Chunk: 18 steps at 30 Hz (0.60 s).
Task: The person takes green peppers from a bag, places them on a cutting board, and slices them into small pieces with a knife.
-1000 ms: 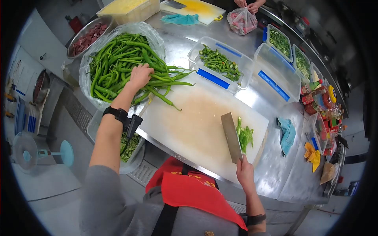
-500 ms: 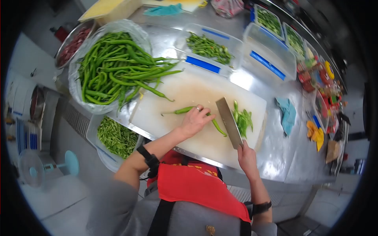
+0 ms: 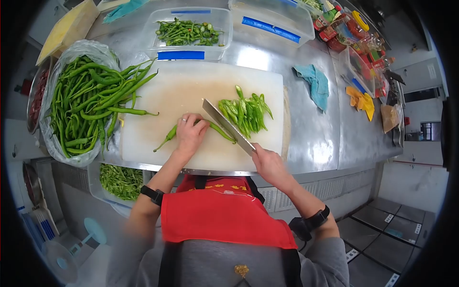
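My left hand (image 3: pixel 190 135) presses a long green chili pepper (image 3: pixel 166 139) onto the white cutting board (image 3: pixel 162 91), fingers curled over its middle. The pepper's stem end sticks out to the left, its tip to the right. A cleaver (image 3: pixel 228 125) is gripped by the handle in my right hand (image 3: pixel 270 165). Its blade slants beside my left fingertips, over or next to the pepper's right part; contact is hard to tell. Right of the blade lies a pile of sliced green peppers (image 3: pixel 248 114).
A plastic bag (image 3: pixel 113 58) of whole peppers leans at the board's left. Behind the board stands a tub (image 3: pixel 224 28) with pepper pieces. A tub (image 3: pixel 99 189) of shredded green pieces sits below the counter edge. Blue cloth (image 3: pixel 313 83) and yellow cloth (image 3: pixel 360 102) lie right.
The head view has turned, so the board and bag appear farther up and left. My left hand still holds the pepper and my right hand the cleaver; more of the sliced pile shows.
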Tool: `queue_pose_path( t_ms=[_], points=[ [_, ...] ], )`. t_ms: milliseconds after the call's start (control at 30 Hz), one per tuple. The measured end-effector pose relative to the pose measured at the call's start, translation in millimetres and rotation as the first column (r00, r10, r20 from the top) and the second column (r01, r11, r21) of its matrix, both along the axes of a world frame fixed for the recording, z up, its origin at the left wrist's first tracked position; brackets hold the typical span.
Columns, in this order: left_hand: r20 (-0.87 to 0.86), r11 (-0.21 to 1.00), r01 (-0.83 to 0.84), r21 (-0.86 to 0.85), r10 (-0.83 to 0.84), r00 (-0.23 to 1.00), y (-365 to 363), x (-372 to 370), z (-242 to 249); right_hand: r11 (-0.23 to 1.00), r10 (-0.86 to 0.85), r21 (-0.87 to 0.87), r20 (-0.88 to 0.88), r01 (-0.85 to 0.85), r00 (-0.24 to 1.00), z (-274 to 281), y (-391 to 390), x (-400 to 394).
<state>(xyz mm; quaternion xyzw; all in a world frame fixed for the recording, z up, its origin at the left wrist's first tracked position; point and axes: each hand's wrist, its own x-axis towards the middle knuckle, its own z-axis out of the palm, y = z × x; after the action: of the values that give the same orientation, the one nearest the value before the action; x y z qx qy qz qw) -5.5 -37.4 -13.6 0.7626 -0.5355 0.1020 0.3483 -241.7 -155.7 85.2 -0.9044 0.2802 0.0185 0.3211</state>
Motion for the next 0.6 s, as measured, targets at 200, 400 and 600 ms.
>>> queue_pose_path(
  t_ms=[200, 400, 600],
  points=[
    [-0.085, 1.0, -0.027, -0.016, 0.025, 0.996, 2.1, -2.6, -0.6, 0.999, 0.036, -0.026, -0.051, -0.038, 0.998, 28.0, 2.2, -9.4],
    [-0.115, 0.999, -0.013, -0.053, 0.006, 0.993, 5.5, -2.7, -5.6, 0.998, 0.047, -0.039, -0.052, -0.049, 0.998, 4.5, 0.9, 2.2],
    [-0.142, 0.997, -0.028, -0.069, 0.018, 0.99, 5.8, -5.7, -1.6, 0.996, 0.08, -0.037, -0.074, -0.083, 0.994, 18.4, 4.7, 0.8]
  ],
)
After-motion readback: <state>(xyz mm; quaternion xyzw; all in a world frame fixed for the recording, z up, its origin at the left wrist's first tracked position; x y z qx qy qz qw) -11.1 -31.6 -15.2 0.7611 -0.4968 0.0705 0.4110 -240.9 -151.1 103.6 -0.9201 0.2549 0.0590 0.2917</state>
